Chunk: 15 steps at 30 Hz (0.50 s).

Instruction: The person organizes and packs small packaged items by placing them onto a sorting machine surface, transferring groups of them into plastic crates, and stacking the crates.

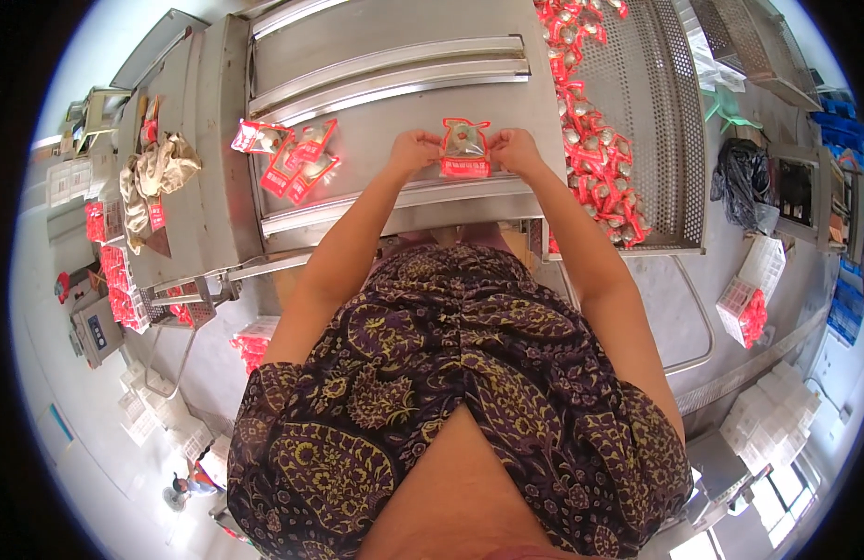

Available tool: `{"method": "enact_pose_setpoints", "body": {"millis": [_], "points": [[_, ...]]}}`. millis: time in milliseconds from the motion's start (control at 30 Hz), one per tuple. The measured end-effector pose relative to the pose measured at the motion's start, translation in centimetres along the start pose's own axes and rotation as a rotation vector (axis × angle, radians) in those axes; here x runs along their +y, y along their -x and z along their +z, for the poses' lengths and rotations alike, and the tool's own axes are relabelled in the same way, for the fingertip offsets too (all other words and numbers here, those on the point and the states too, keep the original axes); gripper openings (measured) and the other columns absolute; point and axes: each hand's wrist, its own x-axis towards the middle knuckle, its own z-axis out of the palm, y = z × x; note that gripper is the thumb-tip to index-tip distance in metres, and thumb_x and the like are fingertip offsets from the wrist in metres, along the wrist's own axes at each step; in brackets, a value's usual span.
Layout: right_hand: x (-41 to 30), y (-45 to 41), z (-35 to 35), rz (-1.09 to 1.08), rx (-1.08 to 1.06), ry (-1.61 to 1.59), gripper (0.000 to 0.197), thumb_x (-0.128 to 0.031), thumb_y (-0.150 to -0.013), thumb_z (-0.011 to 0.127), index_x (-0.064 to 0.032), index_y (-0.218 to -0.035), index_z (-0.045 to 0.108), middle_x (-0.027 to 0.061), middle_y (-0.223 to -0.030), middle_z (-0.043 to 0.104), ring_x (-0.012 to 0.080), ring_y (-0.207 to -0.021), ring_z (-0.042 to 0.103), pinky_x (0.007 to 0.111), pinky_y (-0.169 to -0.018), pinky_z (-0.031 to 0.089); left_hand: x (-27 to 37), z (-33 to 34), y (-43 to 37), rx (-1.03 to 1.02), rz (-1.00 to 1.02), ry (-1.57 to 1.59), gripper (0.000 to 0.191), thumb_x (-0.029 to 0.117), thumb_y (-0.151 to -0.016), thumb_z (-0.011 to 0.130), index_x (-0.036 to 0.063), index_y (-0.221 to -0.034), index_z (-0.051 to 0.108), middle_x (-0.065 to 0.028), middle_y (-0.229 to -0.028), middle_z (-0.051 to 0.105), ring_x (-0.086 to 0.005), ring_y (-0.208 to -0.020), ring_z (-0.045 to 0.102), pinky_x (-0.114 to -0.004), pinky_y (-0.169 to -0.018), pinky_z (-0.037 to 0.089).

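Observation:
A red-edged plastic food pouch (pixel 465 147) with a clear window and a pale, round item inside lies flat over the steel worktop (pixel 362 133). My left hand (pixel 416 152) pinches its left edge between thumb and fingers, and my right hand (pixel 514 150) pinches the right edge. Several similar pouches (pixel 292 159) lie in a loose, overlapping group on the steel to the left of my left hand. Beyond my right hand, a heap of the same kind of pouches (pixel 593 154) fills the near-left side of a perforated metal tray (pixel 642 91).
Raised metal rails (pixel 397 70) cross the worktop, with another along its near edge. A crumpled beige cloth (pixel 159 168) lies on the left steel surface. White crates with red packs (pixel 747 308) stand on the floor at both sides. A person (pixel 194 484) is far off at lower left.

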Motion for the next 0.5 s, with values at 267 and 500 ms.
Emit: {"method": "enact_pose_setpoints", "body": {"millis": [267, 500], "points": [[2.6, -1.6, 1.4, -0.105, 0.049, 0.020, 0.022, 0.003, -0.062, 0.074, -0.0015, -0.082, 0.067, 0.0072, -0.065, 0.065, 0.0147, -0.051, 0.060, 0.030, -0.046, 0.048, -0.9, 0.1, 0.1, -0.026, 0.130, -0.080, 0.047, 0.003, -0.069, 0.079, -0.0002, -0.112, 0.060, -0.0084, -0.088, 0.067, -0.0156, -0.075, 0.064, -0.030, -0.065, 0.052], [-0.5, 1.2, -0.2, 0.088, -0.082, 0.233, 0.017, 0.002, -0.068, 0.069, -0.0010, -0.084, 0.063, 0.0053, -0.070, 0.066, 0.0102, -0.051, 0.054, 0.027, -0.042, 0.039, -1.7, 0.8, 1.7, -0.211, 0.022, -0.006, 0.051, -0.004, -0.067, 0.077, -0.0018, -0.114, 0.058, -0.0095, -0.090, 0.065, -0.0174, -0.079, 0.064, -0.030, -0.068, 0.054]]}}
